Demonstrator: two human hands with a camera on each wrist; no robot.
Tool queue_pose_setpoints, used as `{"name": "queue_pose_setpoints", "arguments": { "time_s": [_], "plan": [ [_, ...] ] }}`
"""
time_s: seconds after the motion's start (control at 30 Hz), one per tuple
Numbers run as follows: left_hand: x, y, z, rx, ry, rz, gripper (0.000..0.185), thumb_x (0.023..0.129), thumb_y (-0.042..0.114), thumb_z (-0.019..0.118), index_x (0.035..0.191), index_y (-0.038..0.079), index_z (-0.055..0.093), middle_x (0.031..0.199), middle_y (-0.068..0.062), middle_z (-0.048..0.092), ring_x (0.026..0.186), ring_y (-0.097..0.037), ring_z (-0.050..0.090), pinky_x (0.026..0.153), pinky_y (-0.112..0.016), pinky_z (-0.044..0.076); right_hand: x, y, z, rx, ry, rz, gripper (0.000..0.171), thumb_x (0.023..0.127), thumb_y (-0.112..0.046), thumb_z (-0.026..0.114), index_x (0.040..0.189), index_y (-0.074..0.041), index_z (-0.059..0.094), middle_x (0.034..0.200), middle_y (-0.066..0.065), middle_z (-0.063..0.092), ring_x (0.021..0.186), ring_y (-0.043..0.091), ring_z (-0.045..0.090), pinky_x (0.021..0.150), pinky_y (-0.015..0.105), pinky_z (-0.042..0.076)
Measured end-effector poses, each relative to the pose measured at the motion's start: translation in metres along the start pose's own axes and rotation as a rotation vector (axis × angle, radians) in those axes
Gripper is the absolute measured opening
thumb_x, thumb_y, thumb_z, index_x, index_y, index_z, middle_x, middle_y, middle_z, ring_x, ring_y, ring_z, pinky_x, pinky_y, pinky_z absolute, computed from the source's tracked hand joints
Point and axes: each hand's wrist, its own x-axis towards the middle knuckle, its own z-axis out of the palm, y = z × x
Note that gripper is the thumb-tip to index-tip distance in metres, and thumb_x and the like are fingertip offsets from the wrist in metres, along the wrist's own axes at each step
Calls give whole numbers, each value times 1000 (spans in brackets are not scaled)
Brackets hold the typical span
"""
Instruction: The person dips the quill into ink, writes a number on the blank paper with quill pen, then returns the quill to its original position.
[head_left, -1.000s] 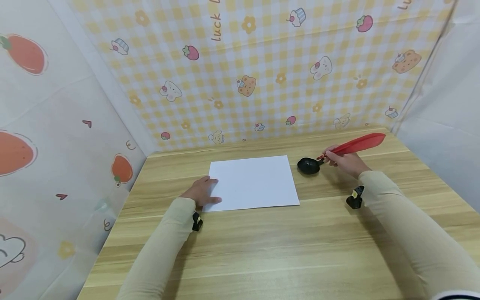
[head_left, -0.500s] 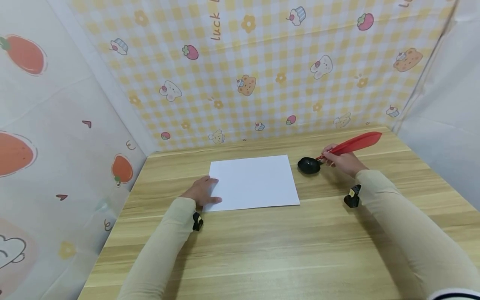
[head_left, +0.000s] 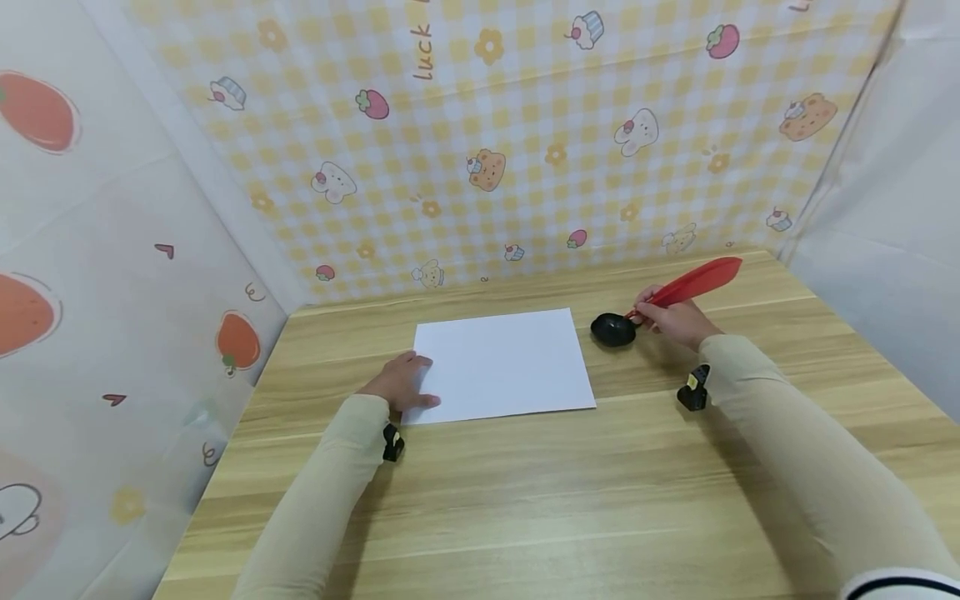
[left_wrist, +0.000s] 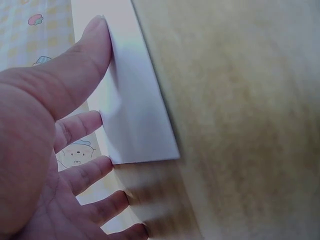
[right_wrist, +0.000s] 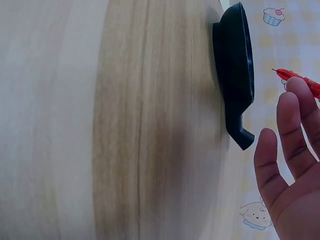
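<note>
Over the last second the right hand (head_left: 670, 321) has shifted slightly toward the left of the frame and a little upward, carrying the red feather quill (head_left: 693, 282) with it. The feather's free end, earlier near the right edge of the table's far side, now sits lower-left of that spot. The quill's tip remains at the black ink holder (head_left: 612, 330). The whole head view has drifted slightly, so the scene sits marginally left.
</note>
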Motion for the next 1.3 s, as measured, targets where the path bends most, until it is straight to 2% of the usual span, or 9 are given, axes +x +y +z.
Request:
{"name": "queue_pose_setpoints", "arguments": {
  "time_s": [0.33, 0.57, 0.73, 1.07, 1.3],
  "plan": [
    [-4, 1, -1, 13, 6, 15, 75, 85, 33, 76, 144, 1, 41, 151, -25, 29, 138, -44, 25, 111, -54, 23, 6, 0, 6, 14, 4, 15, 21, 103, -15, 48, 105, 5, 50, 88, 10, 64, 76, 19, 60, 65, 27, 48],
    [-3, 5, 1, 11, 20, 52, 73, 85, 33, 75, 142, -1, 43, 149, -25, 33, 136, -44, 30, 110, -53, 26, 6, 0, 6, 16, -6, 60, 20, 102, -13, 48, 107, 5, 50, 91, 14, 64, 78, 19, 60, 66, 27, 49],
    [-2, 3, 2, 15, 28, 40, 73, 86, 33, 75, 143, 0, 43, 149, -25, 33, 136, -43, 30, 111, -53, 25, 10, -2, 8, -8, -34, 89, 20, 102, -16, 48, 108, 3, 50, 93, 15, 63, 79, 16, 60, 71, 27, 51],
    [-4, 3, 0, 24, 29, 43, 73, 86, 33, 75, 143, 0, 43, 149, -25, 33, 136, -44, 30, 111, -53, 25, 16, -5, 14, -40, -53, 126, 17, 101, -15, 47, 107, 0, 51, 94, 16, 63, 81, 23, 62, 74, 32, 51],
    [-5, 3, 0, 22, 28, 35, 74, 85, 33, 76, 142, -1, 43, 149, -25, 33, 137, -43, 29, 111, -52, 24, 18, -7, 19, -88, -52, 127, 17, 100, -17, 48, 104, -1, 51, 89, 13, 65, 77, 18, 63, 74, 32, 52]
  ]
}}
